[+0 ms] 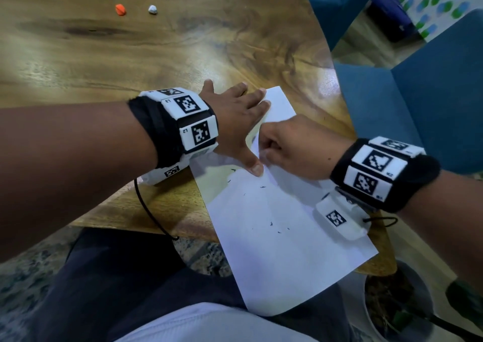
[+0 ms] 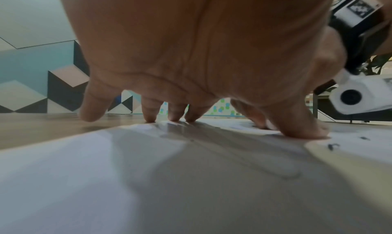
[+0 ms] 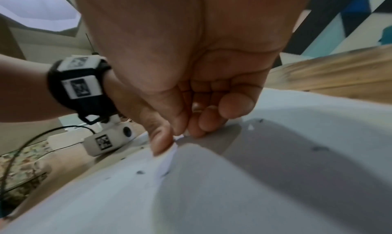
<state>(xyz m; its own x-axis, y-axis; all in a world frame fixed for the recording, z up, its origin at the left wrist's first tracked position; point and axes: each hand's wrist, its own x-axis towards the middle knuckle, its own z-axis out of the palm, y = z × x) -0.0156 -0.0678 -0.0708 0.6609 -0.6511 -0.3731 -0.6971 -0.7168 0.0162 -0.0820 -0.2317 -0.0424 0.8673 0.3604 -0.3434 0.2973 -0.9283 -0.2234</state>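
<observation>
A white sheet of paper (image 1: 274,237) with small dark specks lies on the wooden table (image 1: 130,54) and overhangs its near edge. My left hand (image 1: 235,122) rests flat on the sheet's far left part, fingers straight and spread, thumb pressing down. In the left wrist view the fingertips (image 2: 174,118) touch the paper (image 2: 106,170). My right hand (image 1: 292,148) is curled just right of the left thumb. In the right wrist view its thumb and fingers (image 3: 161,142) pinch a raised edge of the paper (image 3: 275,170). Whether that edge is folded or torn cannot be told.
A small orange lump (image 1: 120,9) and a small white lump (image 1: 153,9) lie far back on the table. Blue chairs (image 1: 431,106) stand to the right. A potted plant (image 1: 392,297) sits on the floor at the lower right. A black cable (image 1: 149,211) hangs from my left wrist.
</observation>
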